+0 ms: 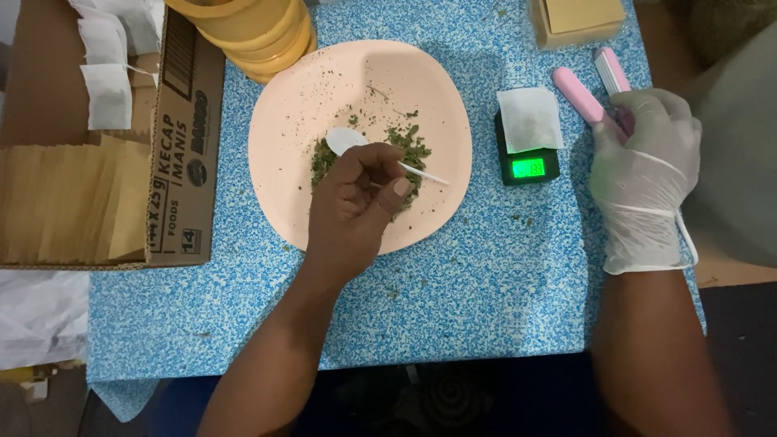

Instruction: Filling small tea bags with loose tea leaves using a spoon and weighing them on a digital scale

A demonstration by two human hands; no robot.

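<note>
My bare left hand point(354, 206) grips a small white plastic spoon point(346, 139) over a pale pink plate point(283, 121). The spoon's bowl rests at the edge of a small heap of dried green leaves point(413, 146) on that plate. My right hand point(645, 174), in a white glove, is closed around the handles of a pink clamp-like tool point(576, 91) at the table's right side. Between my hands stands a small black scale point(528, 166) with a lit green display, and a white paper sachet point(530, 119) lies on top of it.
The table has a blue speckled cover point(486, 275). An open cardboard box point(174, 162) on the left holds brown and white paper sachets. Stacked yellow bowls point(259, 32) stand behind the plate. A tan box point(576, 20) sits at the back right.
</note>
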